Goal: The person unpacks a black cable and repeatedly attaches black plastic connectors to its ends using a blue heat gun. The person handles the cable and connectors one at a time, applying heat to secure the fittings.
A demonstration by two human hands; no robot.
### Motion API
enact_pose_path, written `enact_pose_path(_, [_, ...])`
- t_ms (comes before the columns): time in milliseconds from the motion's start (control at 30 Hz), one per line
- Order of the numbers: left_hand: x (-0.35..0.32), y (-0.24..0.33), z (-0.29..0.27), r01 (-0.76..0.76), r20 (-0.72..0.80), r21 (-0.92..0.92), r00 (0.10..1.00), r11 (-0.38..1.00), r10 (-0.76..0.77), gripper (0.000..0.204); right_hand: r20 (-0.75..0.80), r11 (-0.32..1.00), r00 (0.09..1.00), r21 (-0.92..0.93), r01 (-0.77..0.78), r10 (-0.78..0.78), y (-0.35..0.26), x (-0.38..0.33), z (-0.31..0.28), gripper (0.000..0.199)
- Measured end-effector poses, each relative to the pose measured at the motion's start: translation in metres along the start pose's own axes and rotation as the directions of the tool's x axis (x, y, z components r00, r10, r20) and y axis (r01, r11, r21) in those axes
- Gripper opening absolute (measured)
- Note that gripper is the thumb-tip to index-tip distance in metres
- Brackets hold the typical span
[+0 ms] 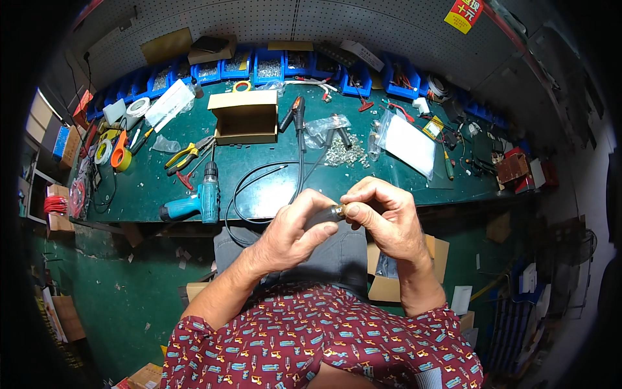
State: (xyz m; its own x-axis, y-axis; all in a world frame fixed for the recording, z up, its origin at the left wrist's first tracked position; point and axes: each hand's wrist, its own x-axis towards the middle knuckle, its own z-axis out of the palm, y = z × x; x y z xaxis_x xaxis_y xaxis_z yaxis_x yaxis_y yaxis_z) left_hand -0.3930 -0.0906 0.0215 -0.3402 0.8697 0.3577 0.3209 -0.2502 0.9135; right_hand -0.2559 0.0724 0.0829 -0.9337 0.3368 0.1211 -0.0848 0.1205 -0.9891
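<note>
Above my lap, just in front of the bench edge, both hands meet at a small dark cylindrical fitting [337, 211] with a brass-coloured end. My left hand [291, 230] is closed around its dark end, thumb along the near side. With thumb and fingertips, my right hand [387, 223] pinches the brass-coloured end. The fingers cover much of the fitting, so its exact kind cannot be made out. A black cable [301, 162] loops on the bench beyond my left hand. A teal cordless drill [208, 198] stands to the left of that loop.
On the green bench [382, 188] are an open cardboard box [245, 129], yellow-handled pliers [188, 154], a pile of small metal parts [345, 153] and a white sheet [409, 144]. Blue bins [269, 68] line the back. An open carton [439, 262] sits below, at right.
</note>
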Motion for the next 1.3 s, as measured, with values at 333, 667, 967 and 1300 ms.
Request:
enact_pose_path(333, [0.0, -0.009, 0.024, 0.0, -0.138, 0.009, 0.99, 1.0, 0.001, 0.025, -0.171, 0.981, 0.983, 0.189, -0.034, 0.067, 0.035, 0.001, 0.016, 0.019])
enact_pose_path(667, [0.001, -0.026, 0.032, 0.085, -0.167, 0.1, 0.984, 0.991, -0.067, 0.023, -0.295, 0.945, 0.95, 0.328, -0.003, 0.105, 0.066, -0.002, 0.03, 0.02])
enact_pose_path(967, [-0.053, -0.132, 0.085, 0.519, -0.118, -0.485, 0.759, 0.704, -0.641, 0.023, -0.356, 0.957, 0.895, 0.203, -0.206, 0.268, 0.209, -0.013, 0.052, 0.02])
enact_pose_path(1300, [-0.103, -0.22, 0.105, 0.444, -0.27, -0.707, 0.55, 0.551, -0.79, 0.027, -0.143, 0.728, 0.806, 0.539, -0.424, 0.575, 0.29, -0.038, 0.116, 0.053])
